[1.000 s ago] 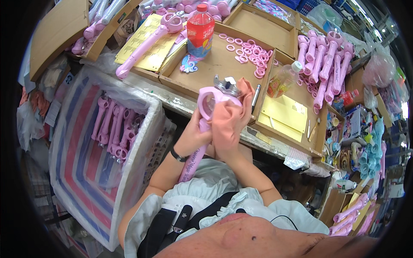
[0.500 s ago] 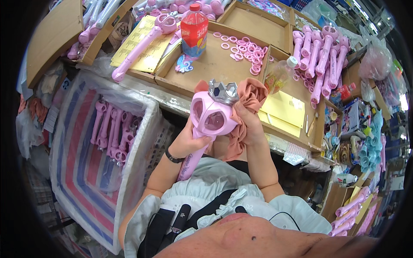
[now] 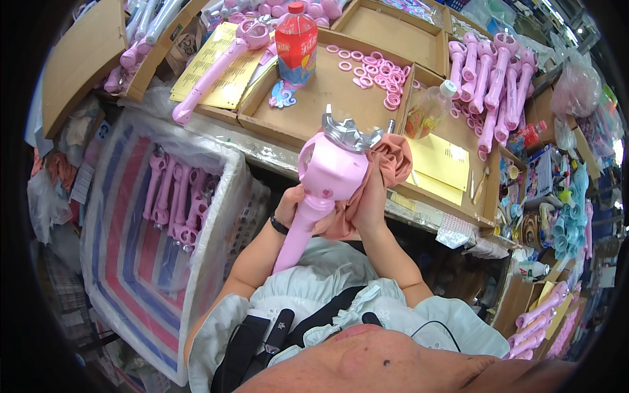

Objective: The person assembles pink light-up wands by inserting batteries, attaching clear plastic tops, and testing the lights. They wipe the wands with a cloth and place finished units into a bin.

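Note:
A pink toy wand with a silver crown on its head is held up in front of me, tilted, its handle toward my lap. My left hand is closed around the wand just under the head. In my right hand is a bunched orange-brown cloth, pressed against the right side of the wand's head. Some of the right fingers are hidden behind the cloth and wand. Above the cloth pokes a thin silver tip that I cannot identify.
Ahead, a shallow cardboard tray bears pink rings and a red-capped drink bottle. More pink wands are piled at the right. Yellow sheets lie nearer. At left stands a plastic-lined striped bin with several wands inside.
The wand has turned in my hands: its round windows faced me before, and now a smooth side with a small round spot does. The cloth has moved slightly right and down.

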Motion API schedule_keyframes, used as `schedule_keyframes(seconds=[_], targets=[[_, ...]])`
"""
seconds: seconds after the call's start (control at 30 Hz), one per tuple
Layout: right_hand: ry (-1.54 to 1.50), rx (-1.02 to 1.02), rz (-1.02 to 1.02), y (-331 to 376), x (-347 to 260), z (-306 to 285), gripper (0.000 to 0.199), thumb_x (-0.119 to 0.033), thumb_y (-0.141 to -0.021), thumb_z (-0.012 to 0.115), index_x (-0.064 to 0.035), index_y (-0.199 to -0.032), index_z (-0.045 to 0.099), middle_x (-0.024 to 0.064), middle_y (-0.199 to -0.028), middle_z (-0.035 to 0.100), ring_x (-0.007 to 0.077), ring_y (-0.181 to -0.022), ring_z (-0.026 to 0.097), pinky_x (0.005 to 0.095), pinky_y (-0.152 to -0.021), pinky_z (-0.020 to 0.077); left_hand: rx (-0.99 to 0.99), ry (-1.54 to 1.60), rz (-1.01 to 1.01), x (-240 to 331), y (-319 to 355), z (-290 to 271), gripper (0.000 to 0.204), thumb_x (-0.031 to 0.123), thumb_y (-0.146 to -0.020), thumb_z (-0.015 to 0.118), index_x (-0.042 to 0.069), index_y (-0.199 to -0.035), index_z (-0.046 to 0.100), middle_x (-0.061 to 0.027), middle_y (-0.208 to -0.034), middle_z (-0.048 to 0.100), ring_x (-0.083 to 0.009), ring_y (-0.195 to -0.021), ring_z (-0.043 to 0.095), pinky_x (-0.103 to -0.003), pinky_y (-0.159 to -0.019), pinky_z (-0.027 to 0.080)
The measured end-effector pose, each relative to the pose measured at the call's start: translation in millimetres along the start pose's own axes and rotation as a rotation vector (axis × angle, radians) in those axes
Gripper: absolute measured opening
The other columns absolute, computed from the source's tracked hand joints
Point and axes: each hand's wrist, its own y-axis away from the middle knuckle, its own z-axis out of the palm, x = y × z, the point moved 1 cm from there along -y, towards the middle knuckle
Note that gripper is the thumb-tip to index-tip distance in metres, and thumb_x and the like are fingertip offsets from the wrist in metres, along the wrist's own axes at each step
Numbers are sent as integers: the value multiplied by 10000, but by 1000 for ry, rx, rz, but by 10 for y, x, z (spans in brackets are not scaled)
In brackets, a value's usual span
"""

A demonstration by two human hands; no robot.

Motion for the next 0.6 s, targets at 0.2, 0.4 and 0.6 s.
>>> schedule_keyframes(seconds=[0.2, 0.4, 0.6], targets=[[-4, 41, -76, -47, 18, 8, 274, -284, -1019, 374, -90, -1166, 500, 49, -1121, 585, 125, -977, 589, 266, -823, 498, 578, -491, 76, 87, -54, -21, 580, 505, -898, 524, 2, -1184, 493, -104, -876, 625, -161, -630, 608, -285, -534, 505], [415, 101, -100, 61, 107, 34, 282, -350, -985, 470, -77, -1028, 525, 10, -897, 538, 63, -747, 514, 221, -634, 443, 489, -333, 83, 79, -53, -81, 542, 465, -918, 527, 26, -1227, 460, -84, -997, 610, -145, -799, 615, -262, -647, 514], [838, -105, -873, 25, 184, 187, 308, 55, -845, 526, 38, -1136, 423, 65, -837, 476, 96, -592, 494, 218, -488, 423, 640, -438, 200, 177, 60, -68, 556, 364, -908, 587, 28, -1303, 386, -103, -987, 602, -182, -732, 621, -290, -602, 518]])
